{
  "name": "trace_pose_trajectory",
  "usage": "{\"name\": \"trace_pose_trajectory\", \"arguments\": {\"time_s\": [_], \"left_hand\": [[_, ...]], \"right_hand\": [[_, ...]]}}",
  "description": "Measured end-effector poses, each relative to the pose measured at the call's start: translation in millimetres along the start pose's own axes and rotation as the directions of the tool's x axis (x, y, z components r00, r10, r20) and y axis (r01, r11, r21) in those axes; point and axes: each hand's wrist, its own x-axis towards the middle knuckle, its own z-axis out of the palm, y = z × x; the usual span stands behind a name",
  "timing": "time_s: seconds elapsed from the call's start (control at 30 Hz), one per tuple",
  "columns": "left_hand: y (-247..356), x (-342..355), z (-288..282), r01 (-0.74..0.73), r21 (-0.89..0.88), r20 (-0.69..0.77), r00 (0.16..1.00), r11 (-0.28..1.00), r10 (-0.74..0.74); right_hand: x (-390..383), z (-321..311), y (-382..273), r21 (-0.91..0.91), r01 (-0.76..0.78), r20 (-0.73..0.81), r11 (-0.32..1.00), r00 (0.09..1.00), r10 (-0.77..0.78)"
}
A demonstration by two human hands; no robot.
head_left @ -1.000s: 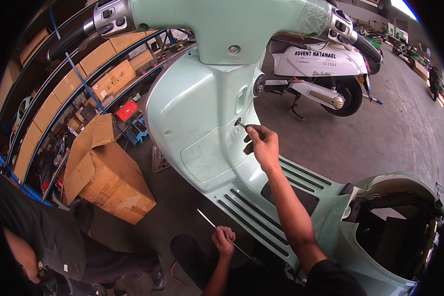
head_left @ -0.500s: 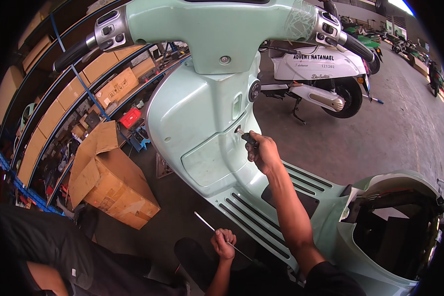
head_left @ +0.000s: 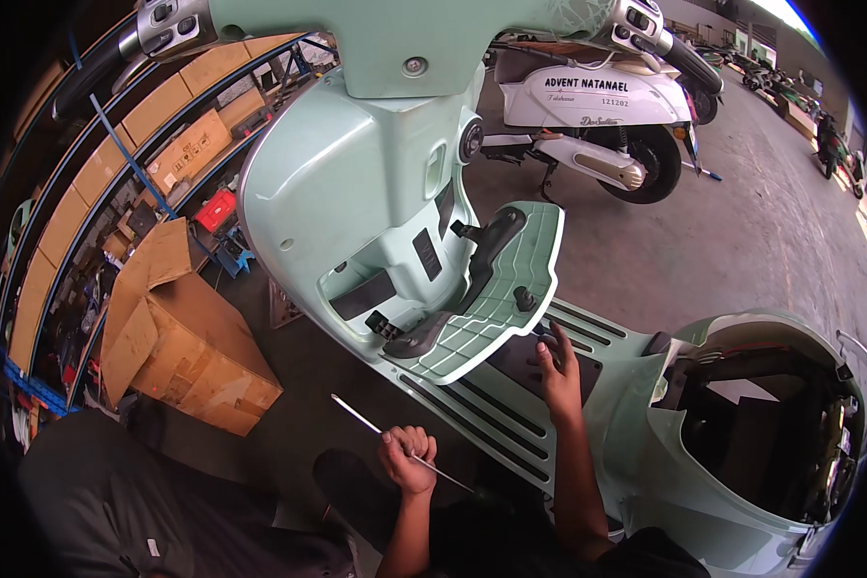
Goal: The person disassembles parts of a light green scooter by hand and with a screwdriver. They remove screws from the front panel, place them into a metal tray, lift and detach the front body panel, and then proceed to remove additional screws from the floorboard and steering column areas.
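Scooter (head_left: 356, 193), pale green, glovebox door (head_left: 491, 299) hanging open. Left hand (head_left: 407, 460) fisted around thin metal rod (head_left: 376, 426), near the footboard's near edge. Right hand (head_left: 559, 371) spread flat, fingers wide, on footboard (head_left: 491, 405) just below the door.

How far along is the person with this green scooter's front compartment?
Already done: the glovebox door hangs swung open from the mint-green scooter, showing the bare compartment behind it. In hand: the left hand grips a thin metal rod, while the right hand rests on the footboard just under the open door. Left: the door is not closed, and the seat bay at the right stands uncovered.
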Motion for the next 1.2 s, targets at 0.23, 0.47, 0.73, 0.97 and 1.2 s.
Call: {"name": "trace_pose_trajectory", "arguments": {"time_s": [0.23,0.47,0.73,0.97,1.2], "left_hand": [[38.2,26.2,-0.5,-0.045,-0.202,-0.230,0.973,0.978,-0.003],[29.3,41.0,-0.4,0.206,-0.271,-0.157,0.954,0.940,-0.254],[-17.8,21.9,-127.9,0.543,-0.381,-0.542,0.525,0.748,-0.657],[-0.1,41.9,-117.8,0.458,-0.312,-0.533,0.641,0.833,-0.552],[30.5,65.7,-69.1,0.414,-0.442,-0.332,0.748,0.795,-0.574]], "right_hand": [[-143.8,-26.8,14.2,-0.209,0.148,0.691,0.967,0.722,0.039],[-147.7,-26.3,-21.3,-0.109,0.180,0.770,0.978,0.637,-0.032],[-145.7,-79.2,-5.6,-0.275,0.208,0.715,0.939,0.697,0.055],[-159.5,-98.0,10.2,-0.192,0.219,0.702,0.957,0.712,-0.022],[-150.2,-103.1,-25.5,-0.240,0.276,0.727,0.931,0.687,-0.016]]}}
